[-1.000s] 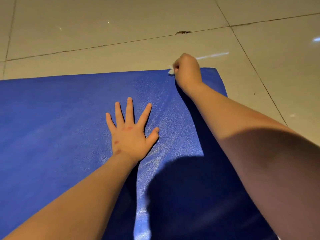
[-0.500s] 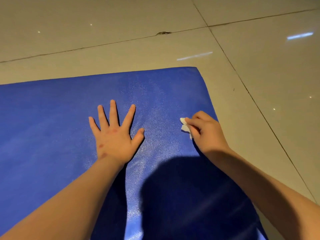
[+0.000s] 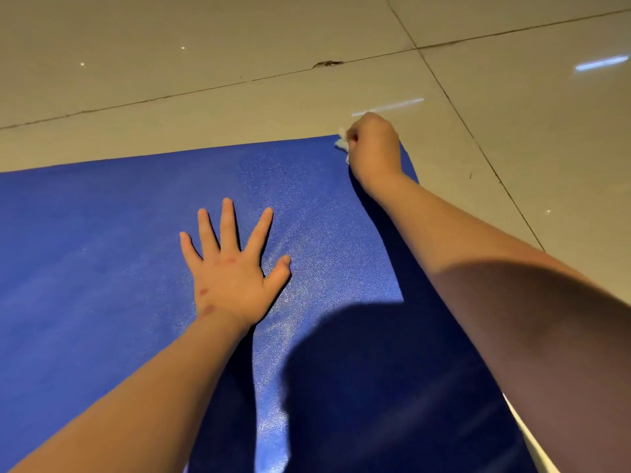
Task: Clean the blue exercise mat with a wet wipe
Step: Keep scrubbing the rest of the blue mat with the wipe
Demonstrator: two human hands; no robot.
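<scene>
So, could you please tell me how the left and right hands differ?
The left hand lies flat with fingers spread and straight; the right hand is curled into a fist. The left hand holds nothing; the right hand grips a white wipe. The left hand rests in the middle of the mat; the right hand is at its far right corner. Both are on the same mat, on bare arms.

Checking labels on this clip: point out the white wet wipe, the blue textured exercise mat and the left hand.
white wet wipe (image 3: 342, 144), head view, crumpled end showing
blue textured exercise mat (image 3: 102, 250), head view, bare lit surface
left hand (image 3: 232, 278), head view, back of the hand
</scene>
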